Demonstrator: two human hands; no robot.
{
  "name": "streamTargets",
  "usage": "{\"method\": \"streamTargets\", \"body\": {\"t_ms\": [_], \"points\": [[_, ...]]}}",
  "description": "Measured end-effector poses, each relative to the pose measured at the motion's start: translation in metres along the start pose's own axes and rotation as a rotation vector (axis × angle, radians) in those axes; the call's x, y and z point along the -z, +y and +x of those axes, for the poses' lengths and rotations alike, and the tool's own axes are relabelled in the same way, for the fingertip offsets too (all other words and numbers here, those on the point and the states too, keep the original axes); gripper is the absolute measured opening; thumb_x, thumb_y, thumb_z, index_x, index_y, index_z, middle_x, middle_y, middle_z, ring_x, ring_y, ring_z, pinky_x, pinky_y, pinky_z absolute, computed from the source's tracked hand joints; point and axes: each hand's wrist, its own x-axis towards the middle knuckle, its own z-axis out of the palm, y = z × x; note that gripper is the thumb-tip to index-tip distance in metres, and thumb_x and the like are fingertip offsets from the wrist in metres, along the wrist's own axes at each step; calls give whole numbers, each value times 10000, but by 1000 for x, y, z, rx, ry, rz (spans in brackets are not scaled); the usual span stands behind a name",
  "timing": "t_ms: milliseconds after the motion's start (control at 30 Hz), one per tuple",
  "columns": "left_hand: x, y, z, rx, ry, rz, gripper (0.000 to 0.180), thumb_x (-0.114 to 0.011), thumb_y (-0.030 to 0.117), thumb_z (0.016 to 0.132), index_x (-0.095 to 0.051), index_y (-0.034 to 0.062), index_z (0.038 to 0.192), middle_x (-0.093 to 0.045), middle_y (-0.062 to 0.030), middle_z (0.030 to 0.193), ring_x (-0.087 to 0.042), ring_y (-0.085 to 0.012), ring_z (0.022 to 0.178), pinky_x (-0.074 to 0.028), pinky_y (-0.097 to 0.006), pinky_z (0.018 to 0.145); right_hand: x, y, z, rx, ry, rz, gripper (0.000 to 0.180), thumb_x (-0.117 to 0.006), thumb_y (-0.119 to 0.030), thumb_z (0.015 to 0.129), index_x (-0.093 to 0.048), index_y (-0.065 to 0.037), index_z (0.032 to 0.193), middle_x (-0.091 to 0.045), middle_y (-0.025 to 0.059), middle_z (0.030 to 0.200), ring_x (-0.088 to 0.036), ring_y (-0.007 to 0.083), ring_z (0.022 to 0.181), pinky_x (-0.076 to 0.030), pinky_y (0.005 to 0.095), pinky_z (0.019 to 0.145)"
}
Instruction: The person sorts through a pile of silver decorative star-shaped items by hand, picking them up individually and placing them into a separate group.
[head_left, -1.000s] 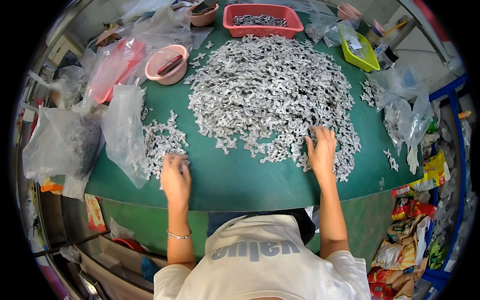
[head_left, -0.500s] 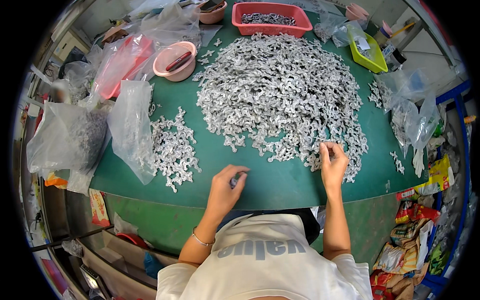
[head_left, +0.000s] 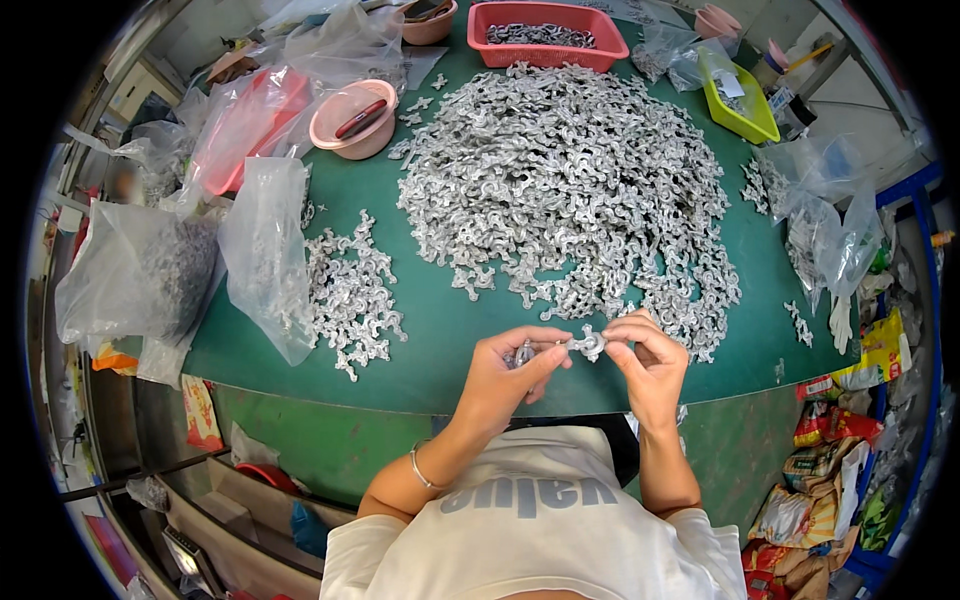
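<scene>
Both hands had come off the table and met above its near edge: the left hand [head_left: 505, 375] and right hand [head_left: 645, 360] each closed their fingers on one small silvery metal piece [head_left: 585, 343], held between them over the green table [head_left: 440, 330]. A moment before, they were apart, the right at the big heap [head_left: 570, 180], the left near the smaller pile [head_left: 350, 290]. Picking seemed over; handling of the one piece had begun.
</scene>
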Motion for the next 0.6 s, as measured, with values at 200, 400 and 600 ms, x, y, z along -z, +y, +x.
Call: {"method": "streamTargets", "body": {"t_ms": [200, 400, 600], "points": [[-4, 9, -12, -196, 56, 248, 186, -616, -17, 779, -626, -27, 964, -626, -68, 726, -421, -26, 476, -306, -164, 402, -4, -12, -4, -48, -4, 136, 126, -631, 82, 715, -633, 58, 839, -624, 134, 850, -540, 206, 798, -418, 301, 740], [-6, 15, -19, -268, 12, 363, 221, -624, -57, 749, -630, -33, 969, -626, -66, 717, -445, -23, 511, -328, -159, 444, -2, -13, -6, -20, -14, 155, 121, -603, 87, 744, -628, 62, 860, -621, 138, 862, -542, 197, 799, -415, 295, 739], [-9, 18, -22, -252, 6, 362, 238, -641, -73, 727, -634, -35, 961, -635, -71, 738, -506, -41, 603, -369, -164, 525, -5, -19, -9, -154, 14, 317, 135, -599, 28, 787, -604, 66, 917, -591, 117, 867, -526, 168, 795, -406, 269, 712]]}}
